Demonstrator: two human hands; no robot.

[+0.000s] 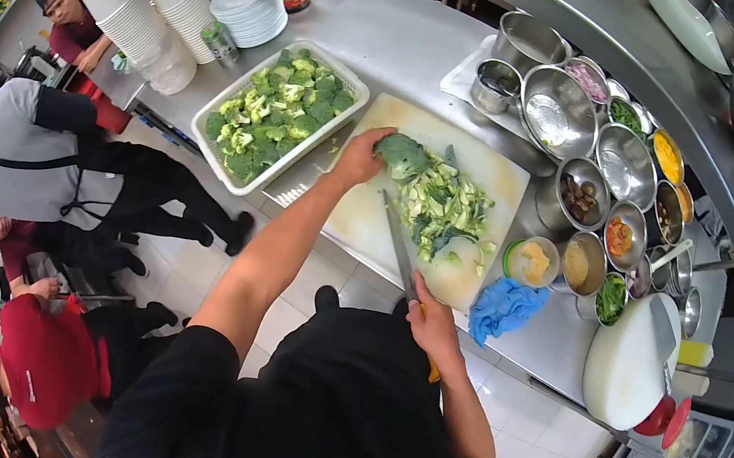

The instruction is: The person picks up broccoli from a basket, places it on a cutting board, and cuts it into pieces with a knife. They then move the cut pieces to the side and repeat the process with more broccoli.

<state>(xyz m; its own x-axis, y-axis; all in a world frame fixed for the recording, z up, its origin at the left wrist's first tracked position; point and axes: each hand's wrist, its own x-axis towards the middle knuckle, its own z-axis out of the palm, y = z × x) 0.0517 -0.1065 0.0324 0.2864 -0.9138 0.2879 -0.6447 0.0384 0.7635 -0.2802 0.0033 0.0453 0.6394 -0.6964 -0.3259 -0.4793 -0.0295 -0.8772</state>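
My left hand (pixel 361 156) is closed on a head of broccoli (pixel 401 156) at the upper left of the white cutting board (pixel 360 213). In my right hand (pixel 432 318) is the handle of a kitchen knife (pixel 399 242), its blade slanting up and left over the board, its tip just below the broccoli head. Chopped broccoli stems and leaves (pixel 439 202) lie in a loose pile to the right of the blade. Left of the board stands a white basket (pixel 286 49) full of cut broccoli florets (pixel 285 109).
Metal bowls (pixel 558 115) with several ingredients line the right side. A blue cloth (pixel 506 309) and a small tub (pixel 532 261) sit by the board's right corner. Stacked plates (pixel 250 11) and white containers (pixel 123 4) stand at the back left. Several people are at the left, one in grey (pixel 51 147).
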